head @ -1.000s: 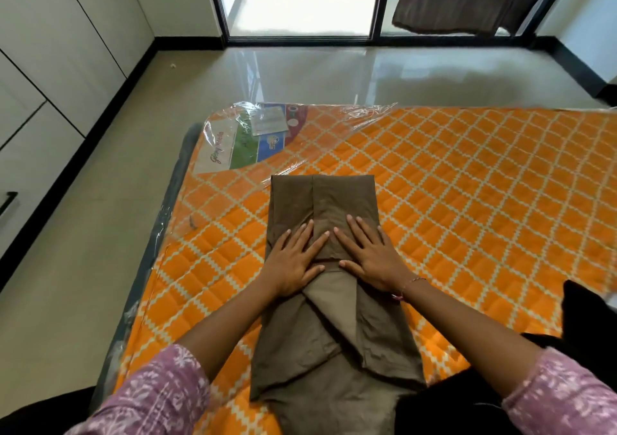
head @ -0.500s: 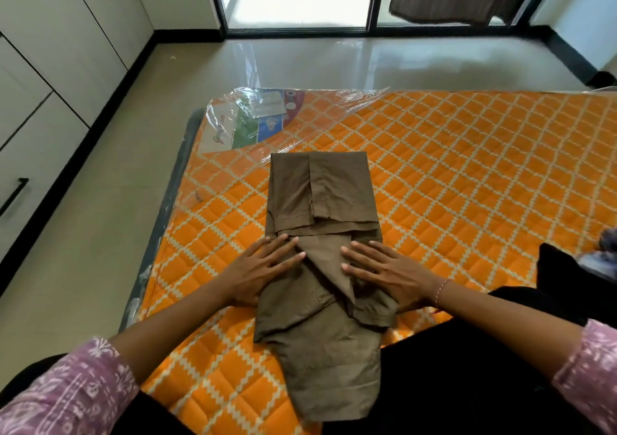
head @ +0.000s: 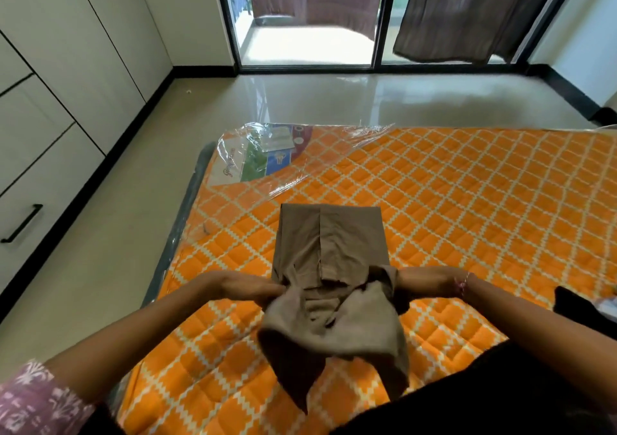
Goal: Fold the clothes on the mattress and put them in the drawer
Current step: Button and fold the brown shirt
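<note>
A brown garment (head: 330, 244) lies partly folded on the orange quilted mattress (head: 467, 207), its far half flat. My left hand (head: 247, 287) grips the garment's near left edge. My right hand (head: 424, 282) grips its near right edge, the fingers partly hidden by cloth. Between them the near half of the garment is lifted off the mattress and hangs in a loose bundle toward me. White drawer fronts with a black handle (head: 21, 224) stand along the left wall.
Clear plastic wrap and a printed label (head: 260, 157) cover the mattress's far left corner. Dark clothing (head: 581, 307) lies at the right edge. Glossy floor (head: 334, 100) stretches to glass doors with curtains. A strip of floor separates mattress and cabinets.
My hands went from pressing flat on the garment's middle to gripping its side edges. The near half has been lifted up off the mattress. The camera view tilted upward.
</note>
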